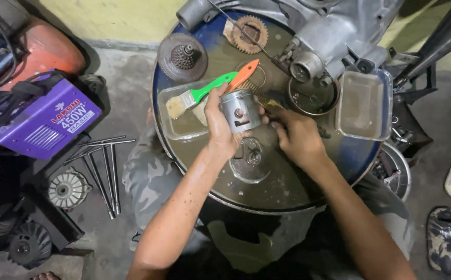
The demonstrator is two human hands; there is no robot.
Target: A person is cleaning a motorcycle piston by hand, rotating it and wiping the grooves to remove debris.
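Our left hand [220, 127] grips the piston [241, 110] above the drum [267, 192] centre; right hand [298, 137], at three o'clock, pinches its skirt. We judge it rigid, oily, slippery; hold the skirt.

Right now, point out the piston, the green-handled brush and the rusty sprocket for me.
piston [240, 110]: head view, on its grey side wall, held in the left hand.
green-handled brush [212, 88]: head view, on the green handle.
rusty sprocket [250, 34]: head view, on its toothed face.

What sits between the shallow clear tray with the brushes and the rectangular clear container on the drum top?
Head view: the left hand holding the metal piston, then a round metal ring; the right hand is just below.
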